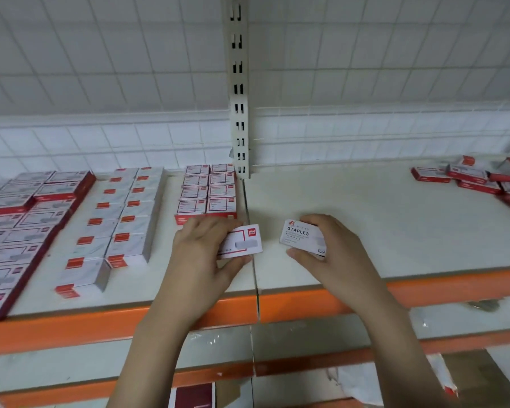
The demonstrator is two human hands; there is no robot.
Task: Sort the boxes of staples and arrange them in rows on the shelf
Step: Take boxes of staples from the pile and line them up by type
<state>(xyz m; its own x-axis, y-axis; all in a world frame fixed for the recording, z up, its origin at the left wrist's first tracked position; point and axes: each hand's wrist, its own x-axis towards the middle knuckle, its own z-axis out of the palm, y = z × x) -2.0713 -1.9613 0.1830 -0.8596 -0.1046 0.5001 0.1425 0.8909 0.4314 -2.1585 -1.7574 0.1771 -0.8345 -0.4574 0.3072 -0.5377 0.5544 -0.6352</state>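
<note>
Midway through sorting, each hand holds one staple box over the shelf point(365, 219). The left hand point(202, 254) grips a red-and-white box point(245, 241) just in front of a matching two-column row point(208, 191); it likely goes there next. The right hand point(333, 254) grips a white box printed STAPLES point(299, 235), probably needing its own row. An unsorted pile point(477, 179) lies far right.

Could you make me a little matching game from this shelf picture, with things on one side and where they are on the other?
Things:
1. STAPLES box
2. box with the red corner logo
3. loose heap of boxes
4. two-column block of boxes

Places:
A. far right of the shelf
B. in the left hand
C. beside the upright post
D. in the right hand

Pairs: 1-D, 2-B, 3-A, 4-C
</note>
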